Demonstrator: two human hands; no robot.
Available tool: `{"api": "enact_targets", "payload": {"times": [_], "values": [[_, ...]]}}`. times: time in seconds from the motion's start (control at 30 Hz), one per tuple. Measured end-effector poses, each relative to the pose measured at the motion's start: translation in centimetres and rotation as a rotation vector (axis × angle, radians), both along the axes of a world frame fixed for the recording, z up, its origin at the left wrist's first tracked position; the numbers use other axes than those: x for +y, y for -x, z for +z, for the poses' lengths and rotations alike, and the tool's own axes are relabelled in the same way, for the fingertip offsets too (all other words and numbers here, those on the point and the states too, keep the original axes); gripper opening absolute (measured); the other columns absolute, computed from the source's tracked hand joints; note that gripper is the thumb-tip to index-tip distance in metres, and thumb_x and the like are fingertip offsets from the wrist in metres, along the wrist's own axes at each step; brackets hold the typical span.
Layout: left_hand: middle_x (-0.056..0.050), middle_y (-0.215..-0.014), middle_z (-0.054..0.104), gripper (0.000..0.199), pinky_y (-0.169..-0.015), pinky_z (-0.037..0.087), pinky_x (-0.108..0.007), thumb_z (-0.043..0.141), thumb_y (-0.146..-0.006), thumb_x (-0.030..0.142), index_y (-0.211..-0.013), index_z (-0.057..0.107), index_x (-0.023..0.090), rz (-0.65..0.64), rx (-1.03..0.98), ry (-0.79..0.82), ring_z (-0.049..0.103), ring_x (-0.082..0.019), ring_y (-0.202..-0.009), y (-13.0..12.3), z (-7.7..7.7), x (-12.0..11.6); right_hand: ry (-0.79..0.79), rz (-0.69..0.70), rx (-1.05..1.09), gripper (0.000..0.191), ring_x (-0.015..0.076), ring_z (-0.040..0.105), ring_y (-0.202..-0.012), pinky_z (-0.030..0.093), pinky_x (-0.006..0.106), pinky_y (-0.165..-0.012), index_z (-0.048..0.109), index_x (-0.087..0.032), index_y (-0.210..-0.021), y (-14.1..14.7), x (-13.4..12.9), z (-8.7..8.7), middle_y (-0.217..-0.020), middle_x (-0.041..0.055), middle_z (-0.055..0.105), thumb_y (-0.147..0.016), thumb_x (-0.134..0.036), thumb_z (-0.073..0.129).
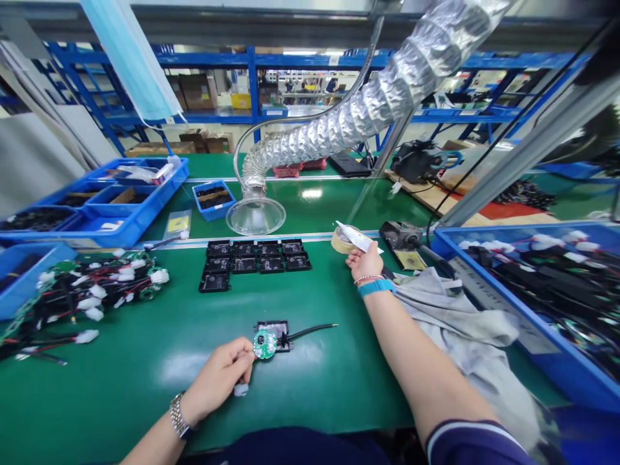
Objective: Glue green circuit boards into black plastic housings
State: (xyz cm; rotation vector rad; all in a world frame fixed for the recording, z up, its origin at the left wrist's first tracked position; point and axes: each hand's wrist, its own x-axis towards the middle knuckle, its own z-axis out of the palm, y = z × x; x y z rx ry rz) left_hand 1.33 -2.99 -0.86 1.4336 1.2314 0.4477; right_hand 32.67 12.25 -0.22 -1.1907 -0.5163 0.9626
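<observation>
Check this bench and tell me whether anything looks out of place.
A crumpled grey cloth lies bunched beside the right forearm, against the blue bin, untidy among the neatly laid parts; a face mask also dangles overhead.

Blue steel shelving (252, 84) spans the back of the room, with cardboard boxes (197, 92) on its lower deck. A green-topped workbench (310, 200) runs beneath a foil ventilation duct (368, 110); an aluminium frame post (533, 155) rises at right. Overhead light reflects off the bench.

Nothing readable, the white tube (356, 237) included.
</observation>
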Motion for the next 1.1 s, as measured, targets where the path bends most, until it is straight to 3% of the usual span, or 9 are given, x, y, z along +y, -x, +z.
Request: {"api": "enact_targets", "payload": {"times": [0.13,0.23,0.4,0.53,0.67,0.77,0.97,1.1], "values": [[0.004,-0.054,0.050,0.030,-0.045,0.028,-0.019,0.040,-0.081,0.044,-0.070,0.045,0.016,-0.005,-0.025,0.045,0.039,-0.007,-0.043,0.0,0.0,0.0,-0.022,-0.005,0.036,0.043,0.0065,0.039,-0.033,0.033,0.017,-0.033,0.042,-0.018,-0.067,-0.6,-1.6,1.3,-0.042,-0.0060,0.042,-0.087,-0.053,0.029],[0.004,-0.054,0.051,0.031,-0.045,0.027,-0.018,0.040,-0.081,0.045,-0.071,0.045,0.016,-0.003,-0.039,0.065,0.037,-0.007,-0.043,-0.1,0.1,0.0,-0.084,0.088,0.129,0.038,0.0068,0.037,-0.034,0.030,0.017,-0.032,0.044,-0.019,-0.070,-0.2,-4.4,2.7,-0.044,-0.0060,0.042,-0.087,-0.050,0.031],[0.004,-0.053,0.051,0.033,-0.045,0.026,-0.019,0.041,-0.079,0.047,-0.069,0.045,0.017,0.018,-0.056,0.048,0.036,-0.008,-0.045,-0.2,0.6,0.0,-0.024,0.378,0.213,0.033,0.0055,0.033,-0.034,0.025,0.015,-0.030,0.045,-0.018,-0.066,3.1,-8.4,3.2,-0.045,-0.0063,0.039,-0.080,-0.048,0.050],[0.004,-0.053,0.051,0.029,-0.044,0.027,-0.019,0.041,-0.079,0.043,-0.069,0.045,0.017,0.029,-0.064,0.048,0.036,-0.008,-0.043,-0.3,1.1,0.0,-0.145,0.403,0.192,0.042,0.0055,0.032,-0.035,0.025,0.016,-0.031,0.045,-0.018,-0.060,5.3,-10.3,3.9,-0.044,-0.0060,0.034,-0.080,-0.055,0.044],[0.004,-0.052,0.052,0.023,-0.044,0.029,-0.019,0.041,-0.079,0.036,-0.067,0.044,0.017,0.044,-0.075,0.025,0.037,-0.007,-0.042,-0.4,1.4,0.2,-0.075,0.538,0.136,0.051,0.0062,0.031,-0.034,0.025,0.018,-0.032,0.038,-0.018,-0.047,7.5,-11.8,4.7,-0.040,-0.0045,0.032,-0.082,-0.054,0.041],[0.004,-0.052,0.052,0.019,-0.047,0.033,-0.019,0.041,-0.080,0.031,-0.068,0.045,0.016,0.038,-0.095,-0.038,0.041,-0.008,-0.044,-0.5,1.4,0.2,-0.029,0.555,-0.011,0.053,0.0074,0.032,-0.033,0.027,0.021,-0.034,0.037,-0.019,-0.043,9.0,-13.3,3.8,-0.037,-0.0037,0.033,-0.082,-0.055,0.042],[0.004,-0.049,0.049,0.016,-0.047,0.032,-0.019,0.041,-0.079,0.025,-0.066,0.045,0.016,0.028,-0.042,-0.198,0.041,-0.008,-0.045,-0.3,1.0,-0.3,-0.022,0.400,-0.719,0.039,0.0138,0.044,-0.043,0.037,0.028,-0.044,0.055,-0.021,-0.061,9.3,-16.6,0.4,-0.048,0.0000,0.049,-0.077,-0.056,0.048],[0.005,-0.049,0.044,0.014,-0.048,0.029,-0.019,0.042,-0.077,0.021,-0.064,0.046,0.016,0.027,0.007,-0.329,0.039,-0.007,-0.046,-0.5,1.0,-0.6,-0.184,0.511,-0.934,0.040,0.0140,0.040,-0.044,0.034,0.029,-0.045,0.042,-0.023,-0.052,9.2,-16.8,1.0,-0.048,-0.0007,0.040,-0.085,-0.045,0.038]]}}
